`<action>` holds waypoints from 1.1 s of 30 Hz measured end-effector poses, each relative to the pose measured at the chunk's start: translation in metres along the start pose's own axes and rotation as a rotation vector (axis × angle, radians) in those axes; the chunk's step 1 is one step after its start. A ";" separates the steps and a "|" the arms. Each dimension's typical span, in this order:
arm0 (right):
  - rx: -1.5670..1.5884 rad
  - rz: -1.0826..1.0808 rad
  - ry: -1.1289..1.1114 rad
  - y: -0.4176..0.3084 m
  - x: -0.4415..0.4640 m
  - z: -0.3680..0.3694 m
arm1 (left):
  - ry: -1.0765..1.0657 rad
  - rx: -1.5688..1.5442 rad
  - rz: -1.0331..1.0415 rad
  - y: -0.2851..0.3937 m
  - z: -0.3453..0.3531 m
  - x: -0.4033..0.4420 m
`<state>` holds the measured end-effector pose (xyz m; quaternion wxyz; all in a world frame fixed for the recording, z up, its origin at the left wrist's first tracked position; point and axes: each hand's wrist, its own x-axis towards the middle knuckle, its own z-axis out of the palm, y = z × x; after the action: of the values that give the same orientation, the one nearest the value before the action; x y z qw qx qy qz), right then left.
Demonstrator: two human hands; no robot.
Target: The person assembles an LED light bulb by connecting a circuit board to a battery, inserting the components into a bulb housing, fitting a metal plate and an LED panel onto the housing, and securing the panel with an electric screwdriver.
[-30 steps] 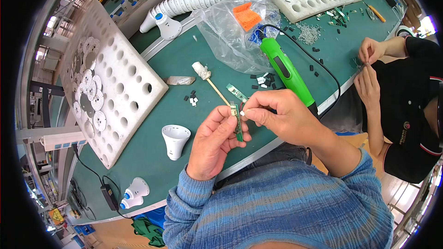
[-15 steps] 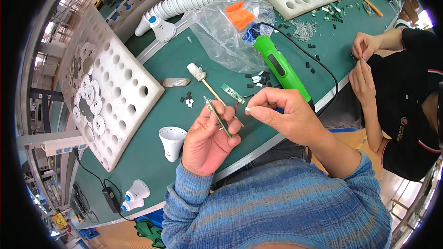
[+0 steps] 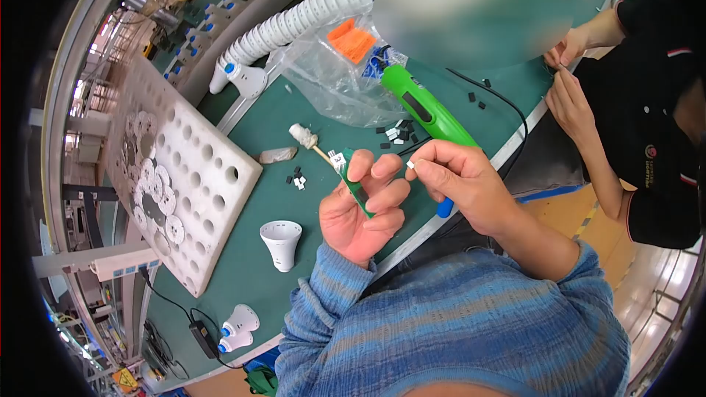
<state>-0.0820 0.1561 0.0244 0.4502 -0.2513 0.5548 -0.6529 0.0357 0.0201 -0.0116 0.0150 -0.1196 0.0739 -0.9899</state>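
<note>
My left hand [image 3: 364,209] is closed around a narrow green circuit board [image 3: 356,190], with white parts at its upper end, between thumb and fingers. Just to the right, my right hand [image 3: 460,180] pinches a tiny white piece [image 3: 410,165] between thumb and index finger. The hands are apart. Behind my left hand lies a stick with a lumpy white tip [image 3: 302,134]. A green power tool [image 3: 429,108] rests beyond my right hand, and a blue tip [image 3: 445,207] shows below it. Small black and white pieces [image 3: 398,132] lie between the bag and my hands.
A white cup-shaped housing [image 3: 281,244] stands left of my hands. A holed foam board [image 3: 213,198] is at the left, a clear plastic bag [image 3: 323,81] behind. Stacked white housings [image 3: 294,22] line the back. A co-worker's hands [image 3: 570,99] are at the right. A blurred patch hides the upper middle.
My left hand has turned its palm and the board more toward the camera. My right hand still pinches the white piece. The view has shifted, and the second green board is no longer visible.
</note>
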 end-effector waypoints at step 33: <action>-0.006 -0.443 0.129 0.000 0.001 -0.040 | 0.085 -0.014 -0.022 -0.022 -0.004 0.045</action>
<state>-0.1158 0.1751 0.0140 0.2588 -0.3259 0.5157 -0.7489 -0.0092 0.0400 -0.0021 0.0001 -0.0786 0.0801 -0.9937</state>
